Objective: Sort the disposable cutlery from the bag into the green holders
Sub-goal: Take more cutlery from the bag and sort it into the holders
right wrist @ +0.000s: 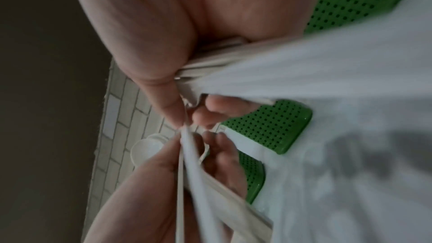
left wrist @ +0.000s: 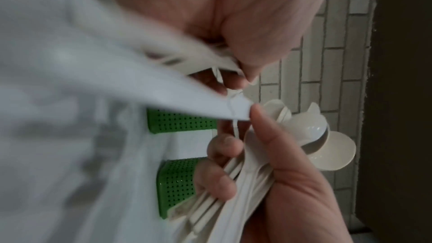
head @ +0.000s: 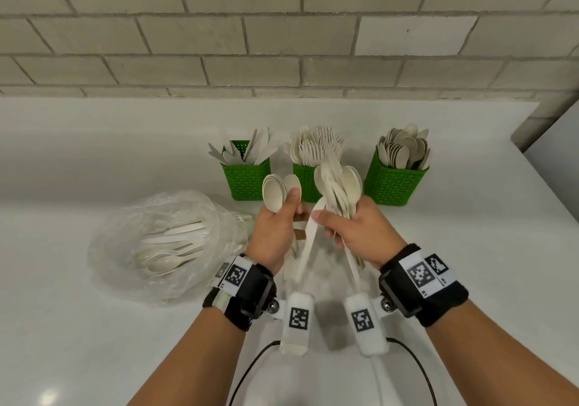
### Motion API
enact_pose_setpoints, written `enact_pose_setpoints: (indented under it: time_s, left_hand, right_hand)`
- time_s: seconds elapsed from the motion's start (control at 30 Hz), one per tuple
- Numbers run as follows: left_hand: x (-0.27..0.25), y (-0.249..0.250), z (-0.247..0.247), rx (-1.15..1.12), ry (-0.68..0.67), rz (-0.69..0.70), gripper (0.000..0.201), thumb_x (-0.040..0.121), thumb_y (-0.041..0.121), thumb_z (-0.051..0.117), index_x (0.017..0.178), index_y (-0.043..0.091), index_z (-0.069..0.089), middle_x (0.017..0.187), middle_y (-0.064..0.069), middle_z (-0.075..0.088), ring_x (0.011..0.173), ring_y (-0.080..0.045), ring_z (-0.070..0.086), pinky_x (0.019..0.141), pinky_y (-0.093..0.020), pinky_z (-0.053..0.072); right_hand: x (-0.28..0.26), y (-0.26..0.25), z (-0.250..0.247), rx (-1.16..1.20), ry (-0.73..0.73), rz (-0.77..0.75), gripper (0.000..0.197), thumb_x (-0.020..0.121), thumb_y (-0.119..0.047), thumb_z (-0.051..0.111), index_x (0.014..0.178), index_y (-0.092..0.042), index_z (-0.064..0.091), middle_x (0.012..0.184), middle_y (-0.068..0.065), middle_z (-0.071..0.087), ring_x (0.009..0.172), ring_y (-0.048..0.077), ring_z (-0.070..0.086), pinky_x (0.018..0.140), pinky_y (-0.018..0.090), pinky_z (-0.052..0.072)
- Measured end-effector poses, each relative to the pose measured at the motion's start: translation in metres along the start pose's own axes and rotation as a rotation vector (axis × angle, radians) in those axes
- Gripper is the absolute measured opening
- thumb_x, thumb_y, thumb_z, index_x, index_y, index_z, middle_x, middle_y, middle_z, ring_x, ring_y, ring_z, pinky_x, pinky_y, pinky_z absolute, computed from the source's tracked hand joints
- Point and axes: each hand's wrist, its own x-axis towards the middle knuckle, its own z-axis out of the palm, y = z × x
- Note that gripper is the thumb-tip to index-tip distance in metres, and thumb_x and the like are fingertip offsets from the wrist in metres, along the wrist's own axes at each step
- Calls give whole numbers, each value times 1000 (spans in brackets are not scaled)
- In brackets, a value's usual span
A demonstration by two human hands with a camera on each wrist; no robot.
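Note:
Both hands are raised over the white counter in front of three green holders: knives in the left one [head: 246,180], forks in the middle one [head: 304,183], spoons in the right one [head: 395,183]. My left hand [head: 288,206] grips a small stack of pale spoons [head: 276,191], bowls up. My right hand [head: 329,225] grips a larger bundle of spoons [head: 340,186], seen also in the left wrist view as the bundle of spoons [left wrist: 327,147]. A long white piece of cutlery [head: 304,249] hangs down between the hands under my right thumb. The clear plastic bag [head: 163,242] lies left of my left hand with cutlery inside.
A tiled wall [head: 282,45] runs behind the holders. The counter's right edge [head: 551,180] drops off beside the spoon holder. Black cables [head: 416,371] trail near the counter's front between my forearms. Both wrist views are blurred, with green holder walls [right wrist: 268,128] beyond the fingers.

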Motion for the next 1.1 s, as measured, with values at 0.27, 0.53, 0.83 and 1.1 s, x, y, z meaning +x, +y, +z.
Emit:
enact_pose_setpoints:
  time_s: [0.27, 0.53, 0.83, 1.1]
  left_hand:
    - [-10, -5, 5, 187, -256, 126, 27, 99, 32, 52, 86, 12, 65, 63, -2, 58, 41, -13, 44, 39, -23, 34]
    - [5, -17, -3, -24, -29, 121, 21, 92, 35, 65, 78, 25, 75, 52, 3, 36, 48, -12, 36, 50, -28, 37]
    - [5, -29, -15, 63, -20, 201, 45, 67, 48, 83, 95, 17, 65, 60, 4, 55, 52, -12, 49, 48, -27, 43]
    - [-5, -25, -6, 130, -157, 150, 23, 71, -1, 81, 91, 6, 73, 89, -6, 77, 89, -19, 73, 77, -27, 56]
  right_hand:
    - [8, 6, -5, 258, 99, -82, 15, 90, -10, 66, 76, -6, 66, 54, 11, 53, 46, 18, 45, 46, 29, 39]
    - [5, 21, 3, 324, 101, -177, 30, 91, -29, 63, 87, 1, 64, 68, 8, 57, 64, 20, 54, 65, 32, 47]
    - [9, 53, 11, -49, -38, -42, 58, 77, -66, 65, 101, -13, 64, 95, 17, 69, 94, 34, 65, 87, 54, 51]
    - [3, 33, 23, 13, -135, -116, 23, 90, -11, 64, 113, -16, 63, 106, -5, 67, 109, 19, 64, 85, 17, 50]
